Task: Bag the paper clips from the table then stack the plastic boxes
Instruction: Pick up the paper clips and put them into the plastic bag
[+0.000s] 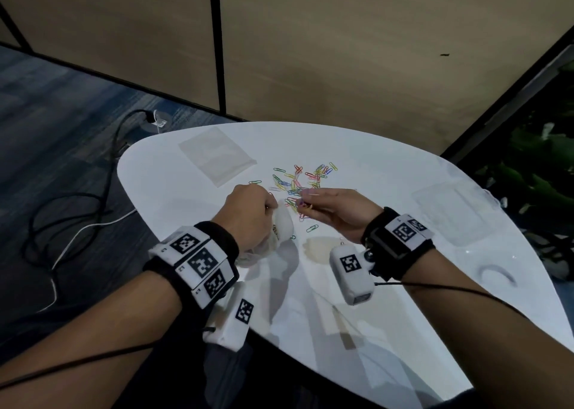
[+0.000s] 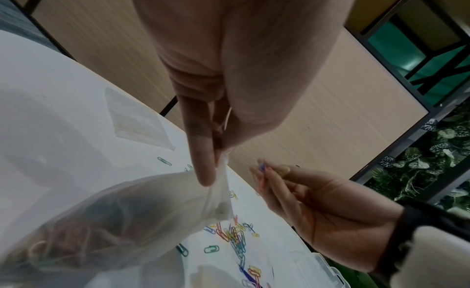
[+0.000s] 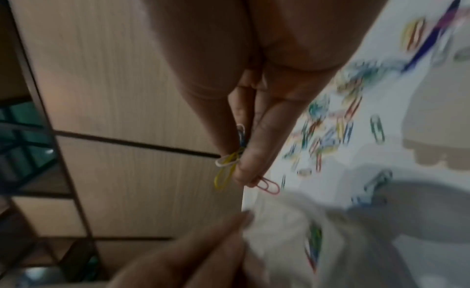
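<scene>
left hand [image 1: 248, 212] pinches limp bag [image 2: 127, 216] rim | right hand [image 1: 337, 211] pinches a few clips [image 3: 229, 167], probably three | paper clips [image 1: 302, 180] loose on table [image 1: 403, 166]: light, slippery, pinch several

- Paper clips [image 1: 299, 180], centre frame, were green, red, yellow, blue, pink.
- Table [image 1: 388, 172] was white.
- Wrist bands [image 1: 198, 262] bore black-and-white square markers.
- Carpet [image 1: 56, 113], left, was blue.
</scene>
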The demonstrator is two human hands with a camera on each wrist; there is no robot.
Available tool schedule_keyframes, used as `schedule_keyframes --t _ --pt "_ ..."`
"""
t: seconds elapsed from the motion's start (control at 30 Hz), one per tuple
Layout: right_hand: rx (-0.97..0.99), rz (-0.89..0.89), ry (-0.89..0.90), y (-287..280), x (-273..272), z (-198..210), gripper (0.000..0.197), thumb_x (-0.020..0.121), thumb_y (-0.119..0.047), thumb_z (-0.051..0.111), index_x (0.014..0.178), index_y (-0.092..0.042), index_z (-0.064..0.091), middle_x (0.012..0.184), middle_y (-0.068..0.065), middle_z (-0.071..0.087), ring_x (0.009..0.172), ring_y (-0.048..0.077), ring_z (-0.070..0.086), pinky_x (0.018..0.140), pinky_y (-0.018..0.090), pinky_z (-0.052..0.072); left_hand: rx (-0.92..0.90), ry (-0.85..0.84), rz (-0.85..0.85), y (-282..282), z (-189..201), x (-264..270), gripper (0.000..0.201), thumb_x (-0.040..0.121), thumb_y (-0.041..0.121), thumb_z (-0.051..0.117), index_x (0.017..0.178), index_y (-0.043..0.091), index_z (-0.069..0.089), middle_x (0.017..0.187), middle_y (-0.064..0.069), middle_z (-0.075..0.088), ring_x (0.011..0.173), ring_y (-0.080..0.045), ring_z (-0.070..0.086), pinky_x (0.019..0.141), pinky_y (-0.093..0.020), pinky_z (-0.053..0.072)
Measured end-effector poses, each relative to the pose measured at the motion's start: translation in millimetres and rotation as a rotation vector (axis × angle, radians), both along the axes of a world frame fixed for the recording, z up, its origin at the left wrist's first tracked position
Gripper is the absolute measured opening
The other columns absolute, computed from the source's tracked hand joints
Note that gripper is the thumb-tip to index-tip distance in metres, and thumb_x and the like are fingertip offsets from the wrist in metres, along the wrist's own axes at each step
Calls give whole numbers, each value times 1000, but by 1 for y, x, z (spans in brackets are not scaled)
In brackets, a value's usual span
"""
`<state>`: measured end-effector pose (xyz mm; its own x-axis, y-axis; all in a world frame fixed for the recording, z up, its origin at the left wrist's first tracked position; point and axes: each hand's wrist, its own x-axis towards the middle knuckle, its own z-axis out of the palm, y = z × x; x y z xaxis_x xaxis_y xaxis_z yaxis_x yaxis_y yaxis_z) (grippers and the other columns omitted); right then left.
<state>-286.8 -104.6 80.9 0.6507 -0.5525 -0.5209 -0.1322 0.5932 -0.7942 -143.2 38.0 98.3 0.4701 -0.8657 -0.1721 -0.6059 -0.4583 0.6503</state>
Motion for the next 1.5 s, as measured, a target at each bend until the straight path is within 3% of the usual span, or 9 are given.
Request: schedule_keyframes --t 0.3,0.5,0.63,0.77,0.87,0.97,1.03,1.27,1.5 --pt "-525 181 315 49 34 -24 13 73 0 67 79 -7 76 74 10 69 72 23 63 77 36 56 -2 23 35 1 3 -3 26 88 9 54 97 12 78 100 -10 74 96 -30 68 87 -34 55" --pt "-1129 463 538 52 34 -13 18 84 -8 59 85 -13 76 53 -15 46 53 -1 43 52 11 30 6 12 -7 1 4 -6 28 86 6 51 88 10 78 84 -10 72 83 -29 65 77 -35 55" --pt "-1049 656 431 43 30 -1 17 87 -10 59 78 -17 72 61 -6 62 60 8 59 60 20 45 26 6 -9 1 4 -3 27 84 5 49 76 9 75 68 -7 61 70 -28 56 65 -27 45" --pt "-673 385 230 9 10 7 13 90 -6 64 95 -10 75 90 15 75 80 26 71 73 34 60 -6 16 34 2 5 1 29 91 7 52 102 14 77 107 -10 73 101 -30 67 93 -35 54" --pt "-851 356 612 -36 -27 -17 27 82 -23 76 109 -18 70 97 6 72 92 28 71 86 42 58 -5 17 39 2 4 2 30 92 8 51 110 14 75 117 -8 71 110 -28 64 99 -35 51" --pt "-962 641 1214 -64 -71 -51 98 62 -46 87 143 -21 38 133 12 48 121 30 54 104 41 46 2 13 28 2 3 3 29 92 9 52 109 14 75 117 -8 71 110 -27 65 98 -35 52" --pt "-948 663 1211 -66 -87 -69 116 56 -50 89 148 -20 26 134 13 38 118 30 53 103 41 45 8 16 28 2 2 4 30 92 9 51 109 14 75 118 -8 71 110 -27 65 98 -35 52" --pt "-1006 392 928 -65 -47 -104 80 67 -40 84 137 -17 52 110 7 54 87 19 55 83 23 45 19 9 22 3 1 4 30 92 10 52 113 14 73 121 -7 70 113 -26 64 100 -35 51" --pt "-1187 421 915 -62 2 -101 61 85 -19 69 142 -17 47 145 14 33 123 31 50 104 31 41 28 -13 6 2 -1 3 31 92 8 50 111 15 74 116 -8 71 107 -28 65 96 -36 53"
